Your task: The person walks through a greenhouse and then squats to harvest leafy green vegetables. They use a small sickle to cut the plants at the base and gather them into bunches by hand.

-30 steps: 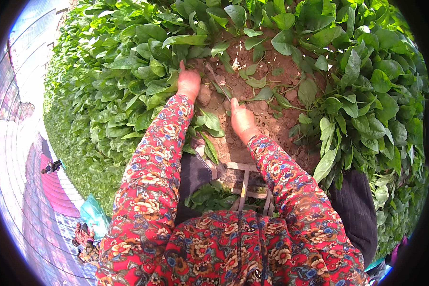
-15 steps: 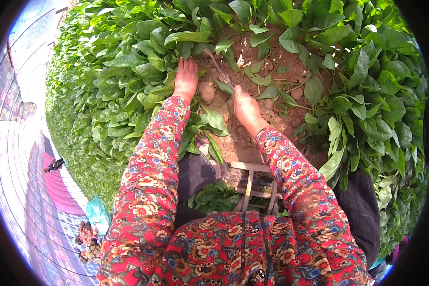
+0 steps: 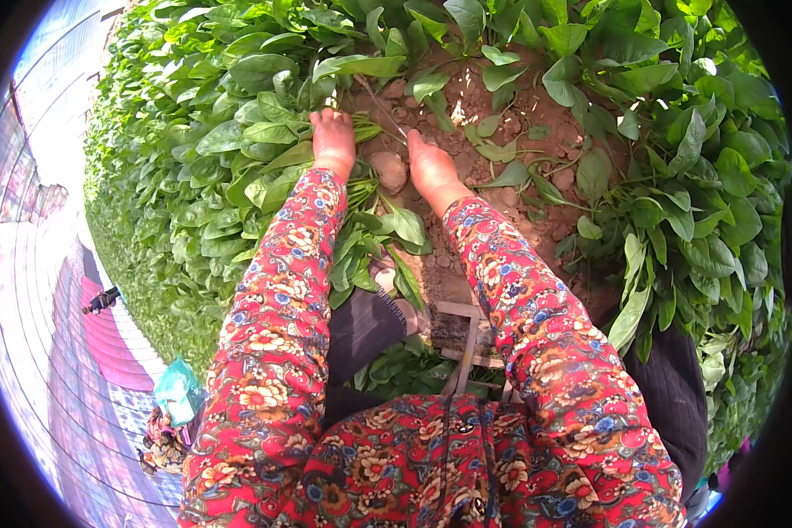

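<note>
My left hand [image 3: 333,143] is closed around a bunch of green leafy plants [image 3: 367,129] that look like spinach, at the left edge of a bare soil patch. Their stems stick out on the right side of the hand. In my right hand [image 3: 433,169] is a thin long-shafted tool [image 3: 381,107], its far end reaching in among the stems beyond my left hand. Leaves hide that end, so its shape does not show. A clod of earth [image 3: 388,172] lies between the two hands.
Dense leafy plants [image 3: 185,176] fill the left, and more [image 3: 713,202] stand at right. Loose leaves [image 3: 502,151] lie on the brown soil [image 3: 550,132]. A low wooden frame [image 3: 468,343] sits between my legs. A turquoise bag [image 3: 178,392] is at lower left.
My left hand has drawn back slightly to the left and its fingers have curled round the stems. My right hand has moved left and upward with the tool, closer to the left hand.
</note>
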`<state>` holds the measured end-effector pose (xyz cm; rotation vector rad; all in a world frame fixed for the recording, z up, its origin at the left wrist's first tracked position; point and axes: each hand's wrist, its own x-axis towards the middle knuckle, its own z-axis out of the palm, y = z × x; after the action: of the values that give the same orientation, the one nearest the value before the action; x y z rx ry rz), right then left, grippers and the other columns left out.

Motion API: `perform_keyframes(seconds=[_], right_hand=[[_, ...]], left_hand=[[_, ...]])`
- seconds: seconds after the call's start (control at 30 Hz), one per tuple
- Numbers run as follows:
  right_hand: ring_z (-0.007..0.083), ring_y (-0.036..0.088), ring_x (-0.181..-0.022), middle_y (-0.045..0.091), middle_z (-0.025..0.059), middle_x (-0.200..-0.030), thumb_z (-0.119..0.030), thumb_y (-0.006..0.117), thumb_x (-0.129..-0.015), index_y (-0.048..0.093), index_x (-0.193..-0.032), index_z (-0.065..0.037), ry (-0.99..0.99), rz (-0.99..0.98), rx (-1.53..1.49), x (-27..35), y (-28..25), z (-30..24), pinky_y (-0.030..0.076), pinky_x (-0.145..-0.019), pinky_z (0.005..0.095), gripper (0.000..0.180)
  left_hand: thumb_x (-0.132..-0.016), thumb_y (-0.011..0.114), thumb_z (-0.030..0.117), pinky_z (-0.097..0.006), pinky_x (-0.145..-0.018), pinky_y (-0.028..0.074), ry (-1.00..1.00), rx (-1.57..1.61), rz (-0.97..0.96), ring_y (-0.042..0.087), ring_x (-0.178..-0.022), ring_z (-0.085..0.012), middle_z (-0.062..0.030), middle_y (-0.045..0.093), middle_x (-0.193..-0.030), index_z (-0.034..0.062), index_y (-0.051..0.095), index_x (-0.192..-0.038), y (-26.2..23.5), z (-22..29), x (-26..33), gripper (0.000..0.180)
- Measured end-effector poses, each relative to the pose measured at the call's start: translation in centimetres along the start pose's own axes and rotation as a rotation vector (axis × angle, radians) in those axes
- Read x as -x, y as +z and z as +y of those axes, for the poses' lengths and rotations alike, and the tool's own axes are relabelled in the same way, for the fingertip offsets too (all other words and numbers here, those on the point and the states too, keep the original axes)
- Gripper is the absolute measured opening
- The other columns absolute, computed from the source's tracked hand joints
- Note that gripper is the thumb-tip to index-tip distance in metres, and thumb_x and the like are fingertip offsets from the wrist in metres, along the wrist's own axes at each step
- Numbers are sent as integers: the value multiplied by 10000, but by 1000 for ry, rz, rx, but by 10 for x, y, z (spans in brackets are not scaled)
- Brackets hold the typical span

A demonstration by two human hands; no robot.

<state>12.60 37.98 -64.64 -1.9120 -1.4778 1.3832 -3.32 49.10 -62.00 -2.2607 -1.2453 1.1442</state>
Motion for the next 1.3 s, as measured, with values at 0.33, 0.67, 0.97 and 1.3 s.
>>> perform_keyframes(seconds=[0.33,0.67,0.97,1.3], right_hand=[[445,625,-860,643,278,-913,-109,388,-925,437,-1186,-12,-11,-64,-3,19,20,9,493,-745,519,283],[443,612,-707,610,254,-703,-80,502,-859,444,-1088,-18,-85,36,-52,66,17,34,478,-623,538,244],[438,613,-706,622,233,-751,-114,516,-881,435,-1084,-22,-156,207,-130,56,26,19,488,-627,534,238],[450,632,-820,638,263,-966,-127,427,-923,453,-1119,-28,3,11,55,21,34,5,512,-732,504,221]], left_hand=[[-843,518,148,-430,-886,374,-13,110,154,572,-998,-213,-32,645,-1002,108,612,-1056,10,2,12,236],[-837,515,157,-415,-873,378,-78,123,253,554,-1022,-233,-67,638,-1035,128,583,-1152,26,1,32,323],[-814,527,131,-406,-860,389,-71,190,274,557,-965,-228,-55,635,-947,113,573,-1166,28,5,42,356],[-805,553,156,-440,-923,359,-66,183,284,550,-961,-219,-47,633,-921,88,576,-1160,27,8,43,363]])
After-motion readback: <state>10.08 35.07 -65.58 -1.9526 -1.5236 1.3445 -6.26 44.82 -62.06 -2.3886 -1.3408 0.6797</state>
